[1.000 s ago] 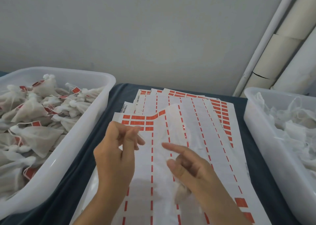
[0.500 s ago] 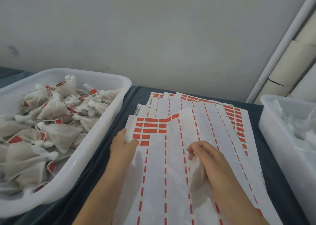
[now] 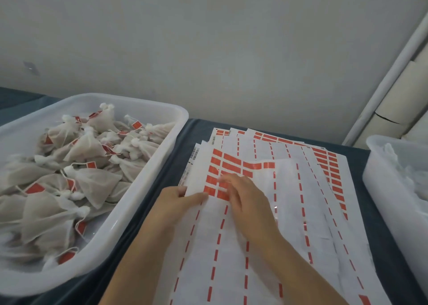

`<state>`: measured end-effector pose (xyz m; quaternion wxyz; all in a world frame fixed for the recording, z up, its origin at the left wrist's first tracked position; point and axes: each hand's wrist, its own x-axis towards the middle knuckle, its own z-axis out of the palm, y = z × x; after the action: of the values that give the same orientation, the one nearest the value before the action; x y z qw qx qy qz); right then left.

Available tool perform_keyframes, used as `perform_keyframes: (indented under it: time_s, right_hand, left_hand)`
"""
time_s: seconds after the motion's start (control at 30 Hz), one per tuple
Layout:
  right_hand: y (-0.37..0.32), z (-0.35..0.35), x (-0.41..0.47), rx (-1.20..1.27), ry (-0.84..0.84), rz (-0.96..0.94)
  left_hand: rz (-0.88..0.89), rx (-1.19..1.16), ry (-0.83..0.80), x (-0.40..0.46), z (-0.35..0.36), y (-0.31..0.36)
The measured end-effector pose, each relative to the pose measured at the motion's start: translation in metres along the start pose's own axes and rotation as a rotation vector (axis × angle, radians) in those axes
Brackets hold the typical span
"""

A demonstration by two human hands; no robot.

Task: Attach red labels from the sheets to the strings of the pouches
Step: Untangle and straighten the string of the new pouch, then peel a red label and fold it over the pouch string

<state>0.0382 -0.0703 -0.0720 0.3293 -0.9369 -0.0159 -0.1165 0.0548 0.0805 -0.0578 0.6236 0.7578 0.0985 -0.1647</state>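
Many small white cloth pouches (image 3: 92, 181) with red labels already on their strings, piled in the big white plastic tub (image 3: 148, 193) on the left. So a good part of the job looks done. More white pouches, no red showing on them, heaped in the other white plastic tub (image 3: 379, 188) on the right. Those probably left to do, though blurry and partly out of view.

Between the two tubs, a fanned stack of white paper sheets (image 3: 289, 200) on the dark blue cloth (image 3: 162, 165). Most of the top sheet already bare, only thin red strips left. A small block of red sticker labels (image 3: 228, 163) left at the far left corner of the top sheet.

Left hand (image 3: 176, 202) at the left edge of the top sheet, thumb on top and fingers tucked under, pinching the paper. Red labels just beyond the thumb.

Right hand (image 3: 247, 202) lying over the near rows of the red block, fingertips (image 3: 223, 179) touching the labels there. Blurry, so cannot tell if clenched on a label or flat. No pouch seen in either hand.

Next, likely: peel one red label off.
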Motion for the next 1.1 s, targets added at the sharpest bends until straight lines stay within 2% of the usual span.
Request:
perform_keyframes:
  time_s: [0.13,0.37,0.63,1.1]
  right_hand:
    - [-0.001,-0.003,-0.004,-0.038,0.065,-0.115]
    - [-0.003,-0.015,-0.007,-0.033,0.085,-0.15]
    - [-0.002,-0.025,-0.011,-0.026,0.021,-0.224]
    - [-0.006,-0.032,-0.007,0.077,0.038,-0.25]
  left_hand:
    - [0.059,-0.017,-0.041,-0.002,-0.001,0.0]
    - [0.243,0.013,-0.228,-0.009,-0.003,0.005]
    - [0.394,0.226,-0.166,-0.011,0.002,0.004]
    - [0.43,0.185,-0.152,-0.014,0.0,0.005]
